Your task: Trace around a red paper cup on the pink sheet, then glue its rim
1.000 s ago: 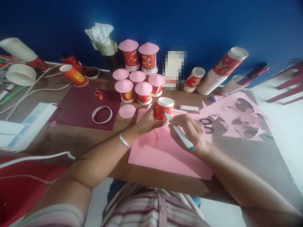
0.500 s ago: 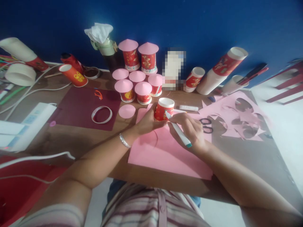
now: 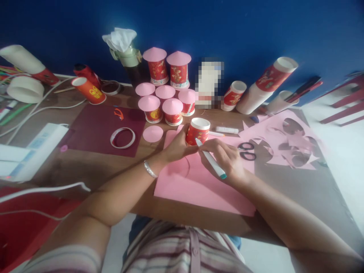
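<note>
My left hand [image 3: 176,146] grips a red paper cup [image 3: 197,131] that stands upside down on a pink paper sheet [image 3: 199,182]. My right hand [image 3: 227,157] is closed round a white pen [image 3: 211,161] with a teal end. The pen's tip touches the paper at the foot of the cup. A curved pen line shows on the pink sheet just below my left hand. A silver bracelet [image 3: 149,169] is on my left wrist.
Several red cups with pink cone lids [image 3: 166,100] stand behind. A pink disc [image 3: 152,133] and a tape ring [image 3: 122,137] lie left on a maroon sheet [image 3: 96,131]. Scissors [image 3: 247,150] and cut pink scraps [image 3: 287,142] lie right. Cup stacks [image 3: 265,85], cables [image 3: 42,108] and a tissue-stuffed jar [image 3: 125,51] line the back.
My right hand and the pen have shifted slightly left round the foot of the cup. The left hand and the cup have stayed in place.
</note>
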`<state>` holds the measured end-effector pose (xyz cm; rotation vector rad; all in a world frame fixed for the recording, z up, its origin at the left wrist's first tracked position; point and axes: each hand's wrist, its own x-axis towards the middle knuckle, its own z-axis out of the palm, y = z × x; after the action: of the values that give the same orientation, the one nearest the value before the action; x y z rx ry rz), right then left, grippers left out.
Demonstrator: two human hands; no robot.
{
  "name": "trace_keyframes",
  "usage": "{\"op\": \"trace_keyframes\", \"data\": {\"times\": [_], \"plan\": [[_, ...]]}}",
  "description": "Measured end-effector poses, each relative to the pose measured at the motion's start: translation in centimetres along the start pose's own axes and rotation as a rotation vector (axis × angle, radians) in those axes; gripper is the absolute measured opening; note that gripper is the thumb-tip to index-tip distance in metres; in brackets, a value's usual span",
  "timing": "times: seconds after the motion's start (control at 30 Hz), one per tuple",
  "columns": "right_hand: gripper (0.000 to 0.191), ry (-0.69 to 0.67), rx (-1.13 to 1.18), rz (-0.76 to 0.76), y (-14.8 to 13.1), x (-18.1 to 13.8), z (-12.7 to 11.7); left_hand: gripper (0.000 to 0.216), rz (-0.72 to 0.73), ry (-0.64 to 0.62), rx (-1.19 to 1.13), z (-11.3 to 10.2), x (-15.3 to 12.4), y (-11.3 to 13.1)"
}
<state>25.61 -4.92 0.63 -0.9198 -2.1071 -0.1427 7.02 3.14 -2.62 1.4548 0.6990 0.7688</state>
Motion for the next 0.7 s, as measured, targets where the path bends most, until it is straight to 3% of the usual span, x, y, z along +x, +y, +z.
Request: {"op": "trace_keyframes", "data": {"times": [0.37,0.7], "plan": [[0.022,-0.01,-0.004,-0.009,-0.15,-0.18,0.02,0.086,-0.002,0.028,0.009,0.12,-0.02,-0.06],[0.027,0.056,0.02,0.019,0.14,0.09,-0.41,0.067,0.038,-0.012,-0.022,0.1,0.01,-0.34]]}}
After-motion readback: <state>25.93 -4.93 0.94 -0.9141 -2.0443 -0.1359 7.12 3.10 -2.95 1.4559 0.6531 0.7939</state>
